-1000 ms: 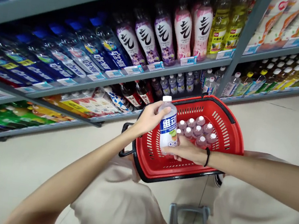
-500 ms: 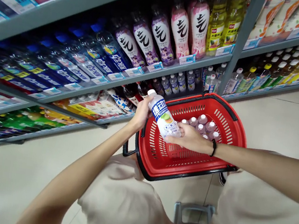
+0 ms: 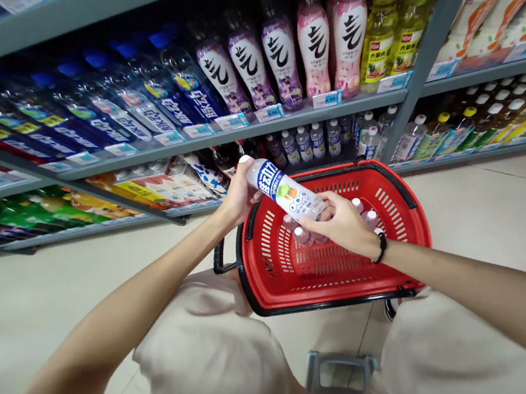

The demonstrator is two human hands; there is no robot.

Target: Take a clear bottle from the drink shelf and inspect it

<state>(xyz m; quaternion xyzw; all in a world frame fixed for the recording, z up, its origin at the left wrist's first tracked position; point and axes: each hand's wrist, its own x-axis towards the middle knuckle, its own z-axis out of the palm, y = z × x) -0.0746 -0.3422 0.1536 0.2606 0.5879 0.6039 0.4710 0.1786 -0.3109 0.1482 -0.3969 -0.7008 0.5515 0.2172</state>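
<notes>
Over a red shopping basket I hold a drink bottle with a white cap and a blue-and-white label showing fruit. My left hand grips its cap end, at the left. Around the bottle's base, my right hand is closed, with a black band on that wrist. The bottle lies tilted, its cap end slightly higher in view. Several small bottles with pale caps are inside the basket, partly hidden behind my right hand and the held bottle.
Shelves full of drinks run along the far side. Small bottles like the held one stand on the low shelf behind the basket. A grey step stool is on the floor between my legs.
The bottle has tipped closer to level and turned about its length, so its label faces differently. My left hand has shifted left and slightly down. More basket bottles show beneath it.
</notes>
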